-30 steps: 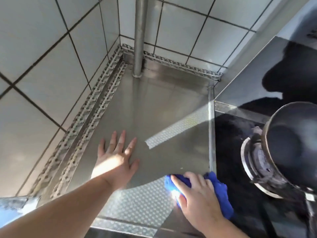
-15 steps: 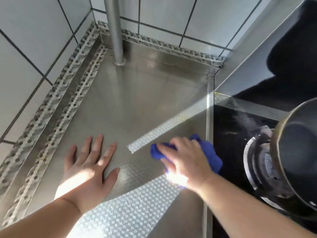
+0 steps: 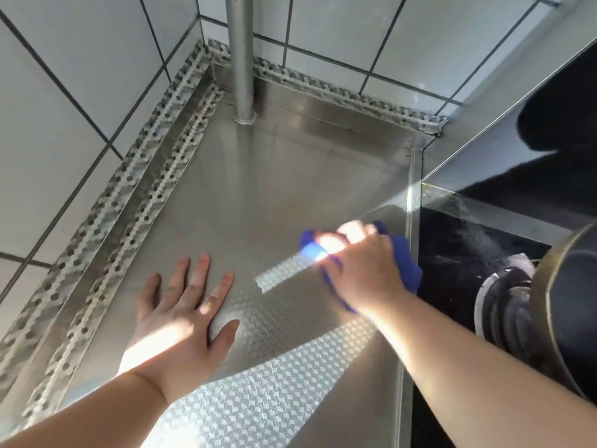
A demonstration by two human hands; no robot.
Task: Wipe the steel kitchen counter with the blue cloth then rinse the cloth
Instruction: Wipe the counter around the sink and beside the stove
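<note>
The blue cloth [image 3: 405, 258] lies bunched on the steel bench [image 3: 274, 195], near its right edge beside the black hob [image 3: 468, 250]. The right hand [image 3: 361, 266] presses down on it, fingers curled over the wad. The left hand [image 3: 184, 313] rests flat on the bench with fingers spread and straight, holding nothing. Wiping looks to be under way at the right side; the back corner around the steel pipe [image 3: 240, 59] and the left strip likely remain. Rinsing is not yet done, and no sink is in view.
</note>
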